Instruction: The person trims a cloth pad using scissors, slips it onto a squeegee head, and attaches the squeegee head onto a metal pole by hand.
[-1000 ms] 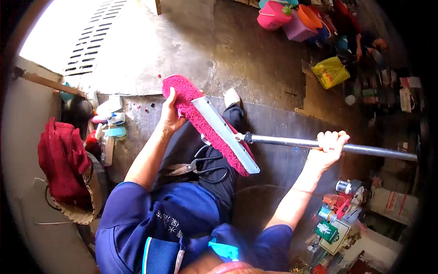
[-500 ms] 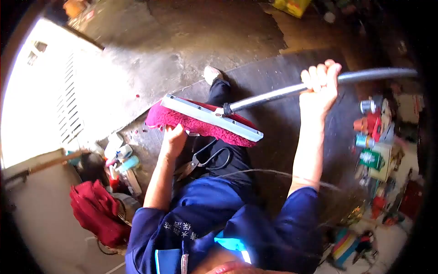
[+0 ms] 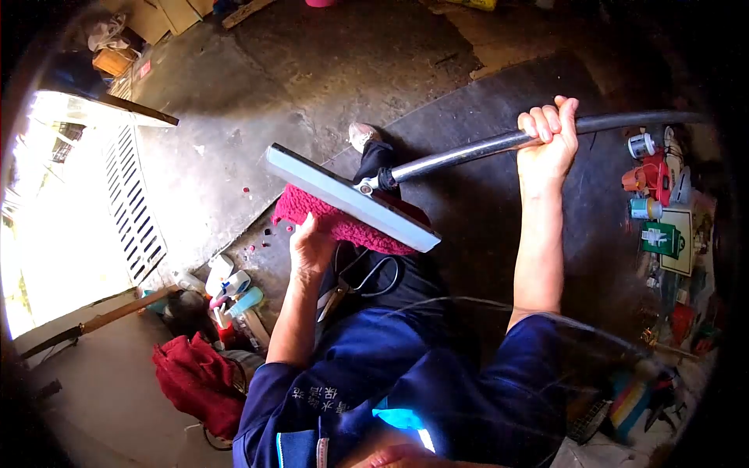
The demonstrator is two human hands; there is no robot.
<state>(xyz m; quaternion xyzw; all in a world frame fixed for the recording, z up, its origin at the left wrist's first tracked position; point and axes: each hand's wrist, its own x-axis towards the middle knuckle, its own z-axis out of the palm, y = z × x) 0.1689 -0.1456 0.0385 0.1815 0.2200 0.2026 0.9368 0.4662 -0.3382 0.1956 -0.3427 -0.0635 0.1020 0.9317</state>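
Note:
My right hand [image 3: 548, 144] is closed around the dark pole of a flat mop [image 3: 460, 156], holding it raised and slanting up to the right. At the pole's lower end the long pale mop plate [image 3: 343, 191] hangs tilted above my legs. A fuzzy dark-red mop pad [image 3: 351, 229] is under the plate, its left part drooping away from it. My left hand [image 3: 310, 246] grips the near edge of this pad, thumb on top. Scissors with large dark handles [image 3: 370, 273] lie by my thigh, partly covered by my left arm.
Bottles and small items [image 3: 234, 288] stand at left beside a dark-red cloth [image 3: 199, 382]. A floor grate [image 3: 133, 203] is near the bright doorway. Cans, a green box [image 3: 662, 239] and other goods line the right side. Small dark-red bits [image 3: 246, 189] lie on the floor.
The left part of the pad has come away from the plate and droops lower, pulled by my left hand. The plate has turned, showing its flat side more. My right hand keeps its grip.

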